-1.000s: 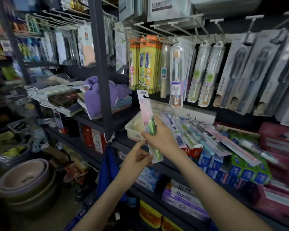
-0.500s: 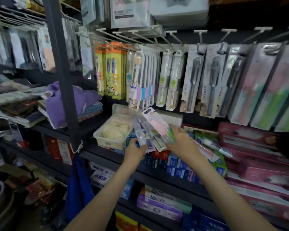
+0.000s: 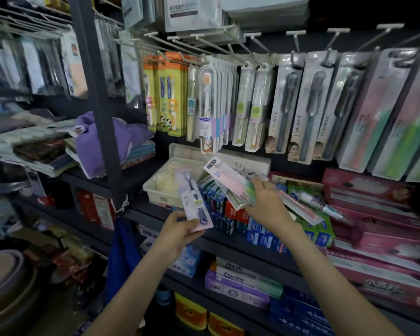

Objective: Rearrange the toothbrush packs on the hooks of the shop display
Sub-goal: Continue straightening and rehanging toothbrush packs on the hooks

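Dim shop aisle: dark metal shelving [image 3: 100,117], white wire hooks [image 3: 252,42] in a row above a shelf of toothpaste boxes [image 3: 238,214]. The person's left hand [image 3: 180,230] pinches the lower end of a pale lilac card pack with a dark blue toothbrush [image 3: 194,200], thumb on the front and fingers curled behind. That pack stands near upright in front of the shelf edge, well below the hooks. The right hand [image 3: 267,204] has its fingers clamped round the lower part of a flat pink-and-green toothbrush pack [image 3: 230,181], header end tilted up and left, just above the loose packs [image 3: 306,207] lying on the boxes. Neither held pack is on a hook. Judgement: the step in hand is sorting the picked-up packs to their hooks. Both hands are loaded, so hang one pack at a time. Match each by kind: the tall pink-and-green packs [image 3: 378,112] at right look similar in colour, same product not confirmed. Keep the grip low, header uppermost, print facing out. Line the hang hole up with the hook tip and slide it straight back. Approach from the front so as not to knock the hung clear-cased brushes [image 3: 206,107].
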{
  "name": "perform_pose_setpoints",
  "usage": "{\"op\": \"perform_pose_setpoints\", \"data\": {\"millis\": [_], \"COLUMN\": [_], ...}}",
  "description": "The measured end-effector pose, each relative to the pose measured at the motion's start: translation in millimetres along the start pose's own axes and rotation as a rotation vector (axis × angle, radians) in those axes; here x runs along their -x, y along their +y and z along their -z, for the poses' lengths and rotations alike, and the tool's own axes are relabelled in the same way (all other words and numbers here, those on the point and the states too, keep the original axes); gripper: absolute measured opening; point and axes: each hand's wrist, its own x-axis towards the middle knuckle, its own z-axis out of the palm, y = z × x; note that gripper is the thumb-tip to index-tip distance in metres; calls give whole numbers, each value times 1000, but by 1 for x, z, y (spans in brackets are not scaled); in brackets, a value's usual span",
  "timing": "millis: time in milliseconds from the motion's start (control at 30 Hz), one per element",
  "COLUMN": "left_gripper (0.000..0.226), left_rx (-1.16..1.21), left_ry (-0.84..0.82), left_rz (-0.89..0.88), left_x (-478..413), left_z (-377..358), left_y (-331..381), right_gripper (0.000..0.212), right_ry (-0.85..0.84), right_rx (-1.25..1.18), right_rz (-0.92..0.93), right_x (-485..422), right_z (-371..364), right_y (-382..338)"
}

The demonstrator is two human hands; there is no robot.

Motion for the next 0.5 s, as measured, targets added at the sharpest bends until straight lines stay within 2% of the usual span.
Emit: {"op": "perform_pose_setpoints", "data": {"millis": [133,300,400,500], "left_gripper": [30,17,20,23], "left_rx": [-36,-229,-266,-270], "left_ry": [24,72,22,-62], "left_rz": [-82,-409,-518,-554], "left_x": [22,49,52,47], "left_z": [20,19,0,-31], "left_y": [8,12,21,33], "right_gripper": [67,64,67,75], "right_ry": [10,174,275,355], "right_rx": [-39,-145,-204,-247], "right_rz": [59,189,166,103], "right_x": [5,19,23,26], "right_z": [-6,6,25,49], "right_y": [-12,-13,-5,6]}}
